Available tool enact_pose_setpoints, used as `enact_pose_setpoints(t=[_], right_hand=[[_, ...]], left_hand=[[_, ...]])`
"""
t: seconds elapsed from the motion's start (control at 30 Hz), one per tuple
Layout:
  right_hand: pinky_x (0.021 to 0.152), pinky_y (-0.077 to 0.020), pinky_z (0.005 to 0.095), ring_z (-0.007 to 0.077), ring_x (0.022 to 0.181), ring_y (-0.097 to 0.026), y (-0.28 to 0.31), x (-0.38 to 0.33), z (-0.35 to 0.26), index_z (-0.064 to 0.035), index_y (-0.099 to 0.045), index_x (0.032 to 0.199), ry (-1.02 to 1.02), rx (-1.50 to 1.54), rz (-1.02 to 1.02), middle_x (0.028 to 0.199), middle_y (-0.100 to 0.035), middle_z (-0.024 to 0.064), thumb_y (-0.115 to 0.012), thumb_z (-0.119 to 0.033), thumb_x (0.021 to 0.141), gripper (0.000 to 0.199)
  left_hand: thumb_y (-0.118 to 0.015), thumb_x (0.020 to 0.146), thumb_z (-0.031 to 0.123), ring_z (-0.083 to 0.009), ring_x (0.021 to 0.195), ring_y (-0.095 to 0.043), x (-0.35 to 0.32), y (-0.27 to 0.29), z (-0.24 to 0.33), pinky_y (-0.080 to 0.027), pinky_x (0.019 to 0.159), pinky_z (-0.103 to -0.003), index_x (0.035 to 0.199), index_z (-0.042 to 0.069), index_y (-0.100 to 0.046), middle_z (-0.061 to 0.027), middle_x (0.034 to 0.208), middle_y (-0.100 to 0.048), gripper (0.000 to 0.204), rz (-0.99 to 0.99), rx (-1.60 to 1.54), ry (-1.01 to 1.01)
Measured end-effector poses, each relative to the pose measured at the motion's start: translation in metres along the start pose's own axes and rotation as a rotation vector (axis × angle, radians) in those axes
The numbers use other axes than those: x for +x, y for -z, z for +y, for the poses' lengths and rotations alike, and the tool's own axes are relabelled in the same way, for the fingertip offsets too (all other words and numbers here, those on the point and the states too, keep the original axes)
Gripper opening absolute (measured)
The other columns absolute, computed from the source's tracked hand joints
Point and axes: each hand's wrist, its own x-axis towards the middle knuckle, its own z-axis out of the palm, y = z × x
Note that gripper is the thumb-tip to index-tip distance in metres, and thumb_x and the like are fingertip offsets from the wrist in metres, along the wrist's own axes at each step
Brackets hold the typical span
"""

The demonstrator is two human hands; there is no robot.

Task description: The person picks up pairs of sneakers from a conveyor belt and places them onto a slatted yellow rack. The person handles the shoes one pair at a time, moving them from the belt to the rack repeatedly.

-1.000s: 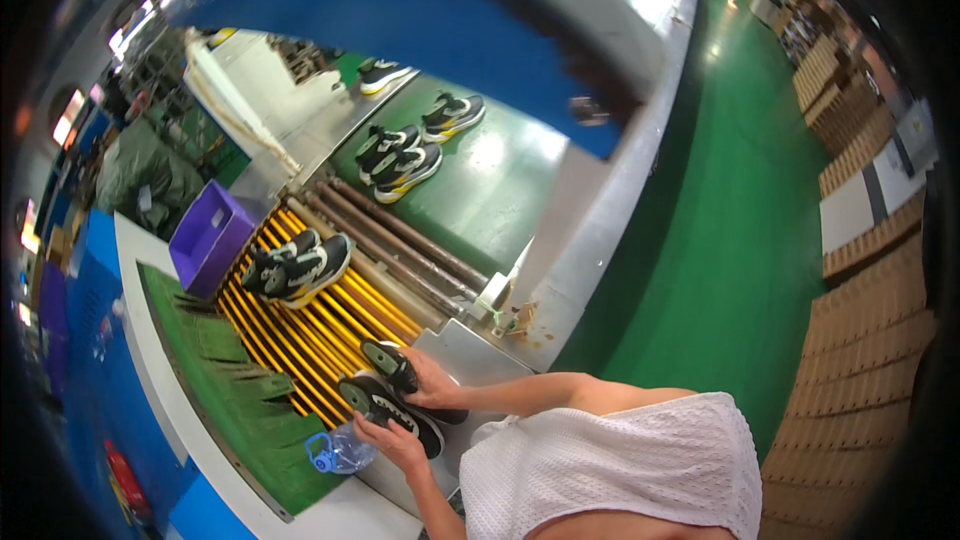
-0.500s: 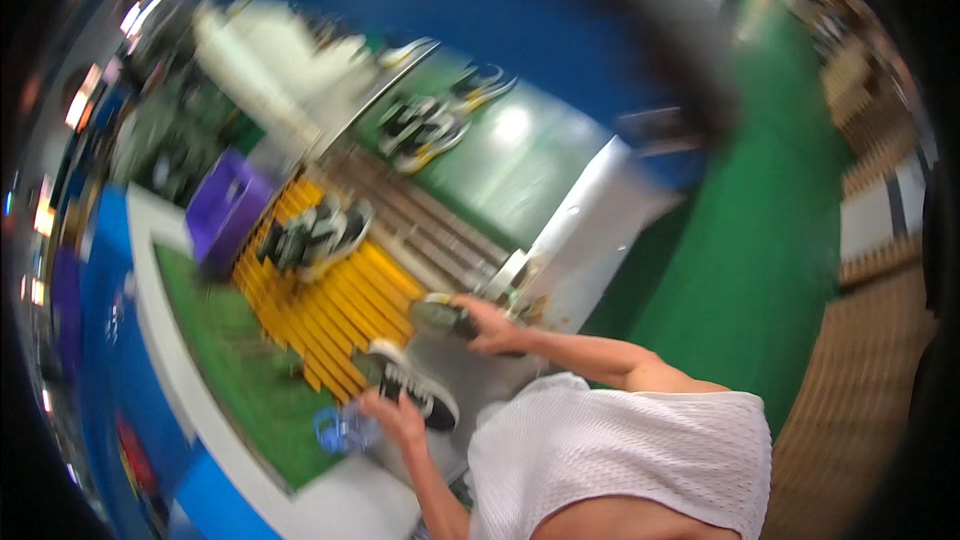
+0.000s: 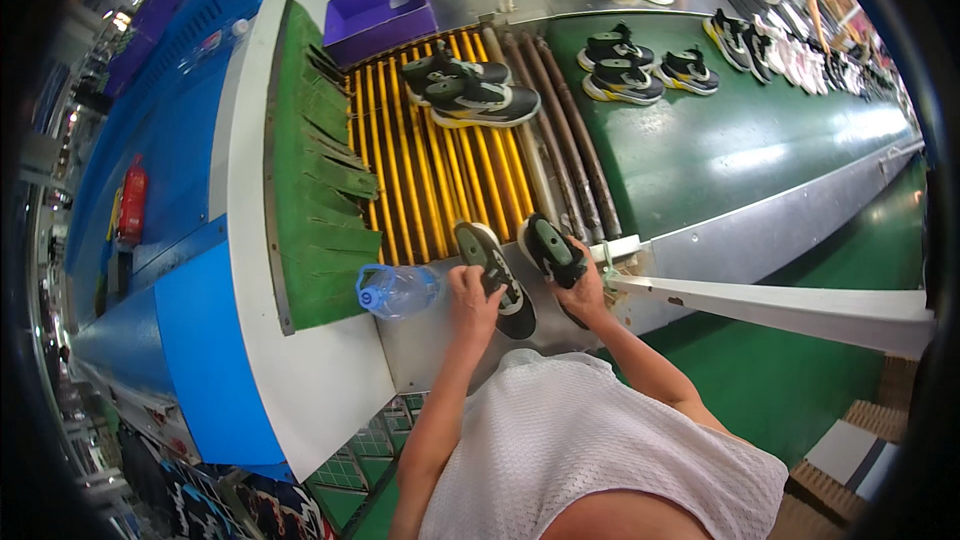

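We see two dark shoes at 6 o'clock of the yellow rollers (image 3: 440, 175). Our left hand (image 3: 472, 298) grasps one shoe (image 3: 497, 278). Our right hand (image 3: 583, 290) grasps the other shoe (image 3: 551, 252). A water bottle (image 3: 397, 290) lies at 9 o'clock.

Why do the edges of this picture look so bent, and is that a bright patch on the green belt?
In the head view the fisheye lens bows straight lines near the rim, such as the blue machine housing, and darkens the corners. Overhead light glares white on the green conveyor belt. The middle is sharp: both hands, left hand and right hand, and the shoes on the yellow rollers show crisply.
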Motion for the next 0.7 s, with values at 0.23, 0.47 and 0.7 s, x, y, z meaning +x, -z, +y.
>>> enact_pose_setpoints(t=[0.23, 0.47, 0.7], right_hand=[[0.11, -0.0438, 0.0409, 0.0373, 0.131, -0.055, -0.0039, -0.0027, -0.003, -0.0038, -0.049, 0.145, -0.004, -0.015, 0.036, 0.143, -0.056, 0.0197, -0.083, -0.015, 0.074, 0.08], [0.11, -0.0447, 0.0415, 0.0366, 0.128, -0.057, -0.0002, -0.0014, -0.0034, -0.002, -0.05, 0.143, -0.012, -0.002, 0.055, 0.137, -0.059, 0.0206, -0.086, -0.017, 0.074, 0.079], [0.111, -0.0423, 0.0437, 0.0392, 0.131, -0.054, 0.0042, -0.0012, -0.0067, -0.0029, -0.048, 0.144, 0.017, -0.003, 0.027, 0.139, -0.056, 0.0215, -0.085, -0.022, 0.077, 0.078]], left_hand=[[-0.082, 0.08, 0.007, -0.0449, 0.11, -0.052, -0.0004, -0.0039, -0.0022, -0.047, 0.092, -0.049, 0.12, 0.001, -0.047, -0.0219, 0.119, -0.045, 0.054, 0.02, -0.017, -0.043], [-0.084, 0.079, 0.007, -0.0456, 0.111, -0.052, 0.0005, -0.0082, -0.005, -0.046, 0.092, -0.05, 0.12, 0.002, -0.046, -0.0214, 0.121, -0.043, 0.056, 0.034, 0.024, -0.068], [-0.082, 0.08, 0.005, -0.0466, 0.115, -0.051, -0.0009, 0.0001, 0.0043, -0.045, 0.098, -0.048, 0.12, -0.002, -0.048, -0.0243, 0.125, -0.044, 0.053, -0.018, -0.043, 0.023]])
